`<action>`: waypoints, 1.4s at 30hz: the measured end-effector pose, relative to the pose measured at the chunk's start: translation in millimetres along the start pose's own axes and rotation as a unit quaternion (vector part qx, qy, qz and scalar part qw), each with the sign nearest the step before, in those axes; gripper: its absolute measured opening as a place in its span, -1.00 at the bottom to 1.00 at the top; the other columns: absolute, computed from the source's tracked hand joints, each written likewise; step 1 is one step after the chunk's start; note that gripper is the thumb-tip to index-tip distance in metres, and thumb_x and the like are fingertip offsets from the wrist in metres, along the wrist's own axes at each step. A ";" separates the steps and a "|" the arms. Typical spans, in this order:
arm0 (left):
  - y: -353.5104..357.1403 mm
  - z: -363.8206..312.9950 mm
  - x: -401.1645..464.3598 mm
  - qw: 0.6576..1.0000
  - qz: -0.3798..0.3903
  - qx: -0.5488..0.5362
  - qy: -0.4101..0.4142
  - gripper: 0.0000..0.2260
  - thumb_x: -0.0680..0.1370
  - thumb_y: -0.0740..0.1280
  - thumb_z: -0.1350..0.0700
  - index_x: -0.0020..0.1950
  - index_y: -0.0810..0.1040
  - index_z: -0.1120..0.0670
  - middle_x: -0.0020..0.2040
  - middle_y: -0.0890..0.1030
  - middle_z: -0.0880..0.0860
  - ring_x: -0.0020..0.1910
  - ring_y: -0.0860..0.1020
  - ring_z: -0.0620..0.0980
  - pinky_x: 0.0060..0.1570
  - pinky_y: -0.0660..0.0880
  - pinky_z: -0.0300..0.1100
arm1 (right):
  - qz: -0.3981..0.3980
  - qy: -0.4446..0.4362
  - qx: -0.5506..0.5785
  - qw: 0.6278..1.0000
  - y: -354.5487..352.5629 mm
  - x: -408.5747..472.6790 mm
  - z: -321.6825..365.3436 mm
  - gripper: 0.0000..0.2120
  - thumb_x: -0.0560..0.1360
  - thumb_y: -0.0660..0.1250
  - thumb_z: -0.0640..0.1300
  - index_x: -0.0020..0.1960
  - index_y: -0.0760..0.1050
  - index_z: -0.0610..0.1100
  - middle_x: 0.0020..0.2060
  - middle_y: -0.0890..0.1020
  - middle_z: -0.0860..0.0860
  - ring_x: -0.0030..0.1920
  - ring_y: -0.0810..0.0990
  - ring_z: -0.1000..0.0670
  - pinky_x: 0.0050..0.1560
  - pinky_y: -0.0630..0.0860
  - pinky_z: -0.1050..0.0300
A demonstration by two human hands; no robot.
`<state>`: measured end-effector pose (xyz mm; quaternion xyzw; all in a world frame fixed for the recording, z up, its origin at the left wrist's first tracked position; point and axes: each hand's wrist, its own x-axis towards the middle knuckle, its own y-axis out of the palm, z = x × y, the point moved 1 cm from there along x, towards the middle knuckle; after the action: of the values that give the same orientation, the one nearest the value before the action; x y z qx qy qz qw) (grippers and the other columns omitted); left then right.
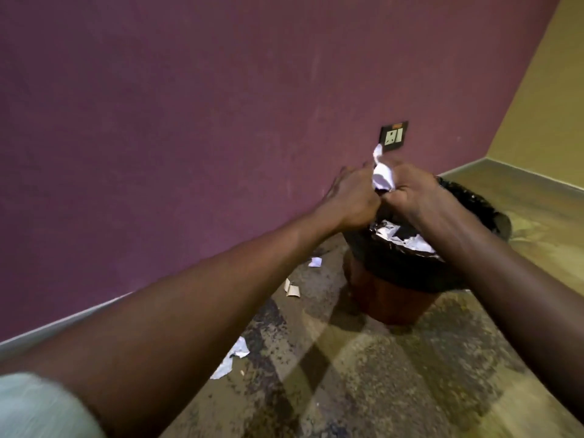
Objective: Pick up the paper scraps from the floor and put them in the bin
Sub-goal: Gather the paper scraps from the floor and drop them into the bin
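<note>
Both hands (pixel 384 192) around crumpled paper (pixel 382 177)

Both hands over the bin (pixel 407 273): left hand (pixel 354 197) and right hand (pixel 414 192) grip crumpled white paper (pixel 382 177) between them. Scraps (pixel 232 358) lie on the floor (pixel 363 374), left of the bin.

Both bare forearms reach forward and converge. The left hand (pixel 354 197) and right hand (pixel 414 194) meet knuckle to knuckle, backs up, fingers curled, sharing a grip on one crumpled wad of paper (pixel 382 175). A pale sleeve (pixel 41 409) covers the left upper arm.
</note>
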<state>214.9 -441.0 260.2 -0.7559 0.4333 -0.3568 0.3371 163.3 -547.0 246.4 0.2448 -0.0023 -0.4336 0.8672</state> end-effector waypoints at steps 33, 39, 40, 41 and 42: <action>142.5 296.2 -196.5 0.936 0.204 0.104 -0.267 -0.47 0.32 0.57 0.00 0.25 0.50 0.01 0.27 0.52 0.08 0.22 0.51 0.11 0.13 0.47 -0.07 | 0.166 -0.154 -0.692 0.686 -24.4 114.3 -310.3 -0.56 0.50 0.36 -0.05 0.36 0.45 -0.12 0.18 0.60 -0.21 0.18 0.57 -0.21 0.10 0.49 0.04; 152.6 312.5 -194.1 0.923 0.215 0.118 -0.297 -0.24 0.36 0.54 -0.06 0.49 0.32 0.03 0.48 0.36 0.10 0.40 0.38 0.11 0.26 0.41 -0.11 | 0.171 -0.183 -0.704 0.665 -22.2 137.4 -350.8 -0.91 0.51 0.27 -0.21 -0.02 0.53 -0.15 0.03 0.54 -0.12 0.08 0.51 -0.17 -0.02 0.48 0.04; 153.5 313.6 -194.5 0.921 0.220 0.121 -0.297 -0.20 0.36 0.54 -0.08 0.51 0.28 0.04 0.51 0.31 0.09 0.43 0.35 0.10 0.29 0.39 -0.09 | 0.133 -0.187 -0.667 0.709 -21.9 141.6 -348.8 -0.88 0.47 0.23 -0.29 -0.14 0.52 -0.13 -0.08 0.57 -0.10 -0.02 0.56 -0.14 -0.11 0.49 0.08; 154.3 314.3 -194.7 0.920 0.221 0.120 -0.299 -0.18 0.36 0.54 -0.09 0.53 0.24 0.05 0.52 0.29 0.09 0.45 0.32 0.10 0.32 0.38 -0.08 | 0.087 -0.177 -0.630 0.751 -24.3 147.3 -346.3 -0.83 0.45 0.22 -0.32 -0.19 0.51 -0.09 -0.12 0.59 -0.07 -0.08 0.59 -0.10 -0.15 0.49 0.11; 155.1 315.0 -194.7 0.920 0.219 0.118 -0.302 -0.16 0.36 0.54 -0.08 0.53 0.23 0.05 0.52 0.29 0.10 0.46 0.32 0.10 0.33 0.37 -0.08 | 0.031 -0.165 -0.590 0.790 -25.5 152.5 -340.8 -0.80 0.46 0.22 -0.32 -0.19 0.51 -0.06 -0.11 0.60 -0.06 -0.10 0.59 -0.08 -0.14 0.53 0.09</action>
<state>340.4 -265.1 -78.2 -0.6690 0.4200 -0.0770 0.6084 313.0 -530.8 -96.1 -0.3898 0.1034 -0.3570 0.8426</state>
